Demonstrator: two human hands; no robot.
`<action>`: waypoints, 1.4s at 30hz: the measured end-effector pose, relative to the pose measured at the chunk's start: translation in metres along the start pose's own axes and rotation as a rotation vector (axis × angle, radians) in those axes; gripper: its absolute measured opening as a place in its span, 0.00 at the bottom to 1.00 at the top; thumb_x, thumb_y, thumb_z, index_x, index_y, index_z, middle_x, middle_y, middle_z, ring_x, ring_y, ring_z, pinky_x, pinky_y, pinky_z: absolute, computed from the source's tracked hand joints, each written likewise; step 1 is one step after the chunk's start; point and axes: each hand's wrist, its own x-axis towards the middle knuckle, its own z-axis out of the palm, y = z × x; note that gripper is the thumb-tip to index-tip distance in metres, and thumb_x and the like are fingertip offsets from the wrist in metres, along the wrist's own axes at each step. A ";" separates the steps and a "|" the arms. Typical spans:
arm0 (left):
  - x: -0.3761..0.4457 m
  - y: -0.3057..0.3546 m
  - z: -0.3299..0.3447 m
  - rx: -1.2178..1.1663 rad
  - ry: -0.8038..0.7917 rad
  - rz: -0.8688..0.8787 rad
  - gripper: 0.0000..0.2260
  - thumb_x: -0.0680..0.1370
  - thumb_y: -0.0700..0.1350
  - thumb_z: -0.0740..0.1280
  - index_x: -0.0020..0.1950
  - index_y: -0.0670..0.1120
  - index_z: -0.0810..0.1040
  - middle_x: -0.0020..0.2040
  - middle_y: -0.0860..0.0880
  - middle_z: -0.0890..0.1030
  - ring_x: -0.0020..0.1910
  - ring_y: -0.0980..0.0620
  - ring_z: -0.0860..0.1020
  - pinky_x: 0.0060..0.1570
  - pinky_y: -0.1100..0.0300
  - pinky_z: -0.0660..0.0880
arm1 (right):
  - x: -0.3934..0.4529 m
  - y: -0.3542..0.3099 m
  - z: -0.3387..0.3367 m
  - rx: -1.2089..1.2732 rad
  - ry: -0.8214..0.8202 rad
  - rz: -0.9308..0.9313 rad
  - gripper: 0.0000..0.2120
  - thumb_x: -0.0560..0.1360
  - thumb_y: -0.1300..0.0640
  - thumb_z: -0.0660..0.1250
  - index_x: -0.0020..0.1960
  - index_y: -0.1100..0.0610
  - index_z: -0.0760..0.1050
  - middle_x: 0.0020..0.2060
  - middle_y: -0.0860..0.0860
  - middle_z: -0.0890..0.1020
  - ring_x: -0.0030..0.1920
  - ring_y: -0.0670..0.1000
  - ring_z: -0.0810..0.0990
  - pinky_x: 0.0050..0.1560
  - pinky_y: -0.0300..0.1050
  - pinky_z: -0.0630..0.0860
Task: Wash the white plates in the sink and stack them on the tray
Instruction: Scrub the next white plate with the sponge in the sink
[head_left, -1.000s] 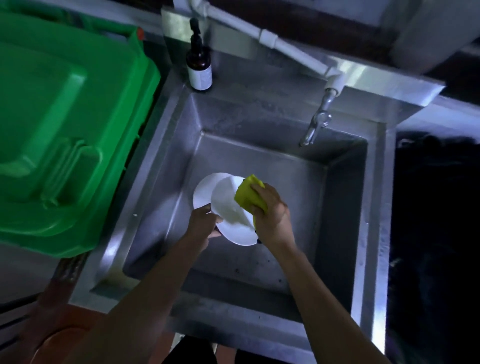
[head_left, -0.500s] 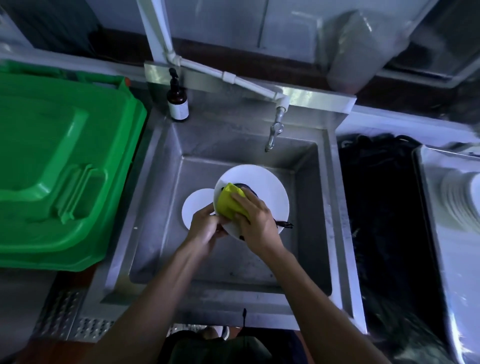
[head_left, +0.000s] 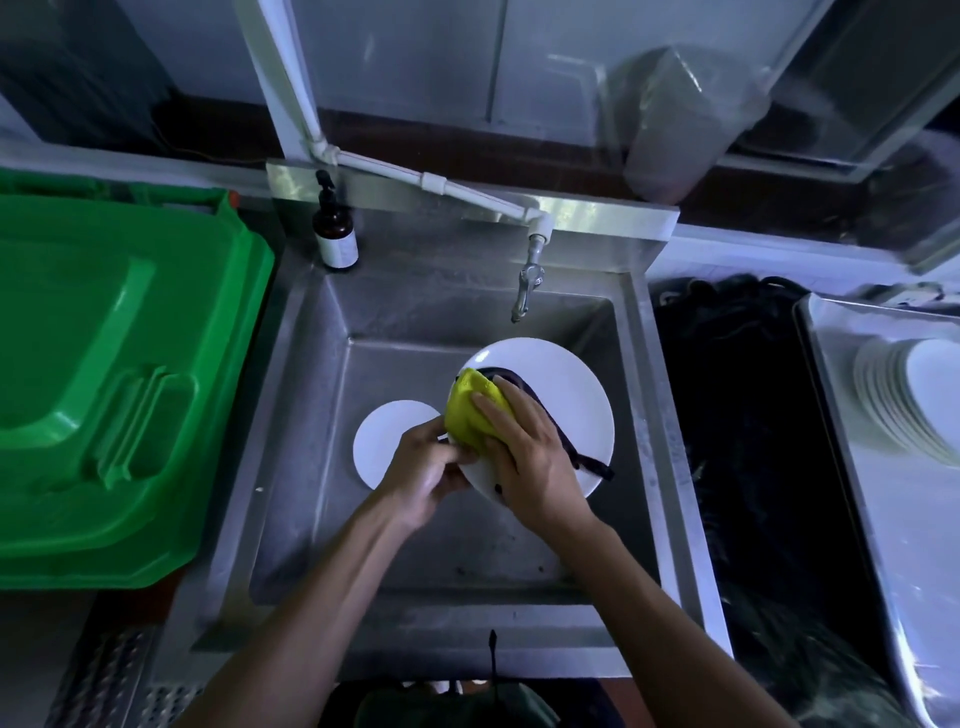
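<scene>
Over the steel sink (head_left: 311, 467) my left hand (head_left: 426, 473) grips the left rim of a white plate (head_left: 566, 395), which faces up toward me. My right hand (head_left: 530, 457) presses a yellow-green sponge (head_left: 470, 410) with a dark scrubbing side against the plate's left part, fingers lying over the sponge. A second, smaller-looking white plate (head_left: 384, 441) lies on the sink floor to the left, partly hidden by my left hand. A stack of several white plates (head_left: 904, 395) rests on the metal tray (head_left: 883, 519) at the far right.
The tap (head_left: 527, 280) hangs above the plate with no water visible. A brown soap pump bottle (head_left: 335, 228) stands on the sink's back left corner. A green bin lid (head_left: 104, 374) lies left of the sink. A dark gap (head_left: 737, 415) separates sink and tray.
The plate has turned from edge-on to facing up and sits further right under the tap. The sponge moved to its left part. My view lifted, bringing the tray and plate stack into sight.
</scene>
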 end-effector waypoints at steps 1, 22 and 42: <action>-0.001 0.002 0.000 0.014 -0.010 -0.004 0.18 0.71 0.27 0.63 0.46 0.47 0.86 0.42 0.43 0.85 0.41 0.45 0.85 0.36 0.54 0.80 | 0.005 0.000 -0.002 -0.004 0.012 -0.028 0.22 0.83 0.51 0.54 0.72 0.60 0.71 0.73 0.61 0.69 0.72 0.62 0.69 0.71 0.58 0.68; -0.014 0.011 0.010 -0.048 0.167 0.076 0.14 0.63 0.36 0.69 0.45 0.47 0.86 0.45 0.42 0.85 0.38 0.43 0.81 0.36 0.51 0.79 | 0.057 0.040 -0.033 -0.150 0.171 0.095 0.22 0.80 0.61 0.62 0.74 0.55 0.69 0.74 0.57 0.67 0.72 0.60 0.66 0.73 0.55 0.65; -0.015 0.013 0.014 -0.214 0.308 0.105 0.19 0.73 0.28 0.63 0.62 0.39 0.80 0.49 0.41 0.83 0.46 0.40 0.81 0.51 0.45 0.80 | -0.011 -0.012 0.009 0.115 0.122 0.272 0.27 0.79 0.66 0.61 0.77 0.58 0.64 0.77 0.59 0.61 0.74 0.62 0.63 0.73 0.57 0.63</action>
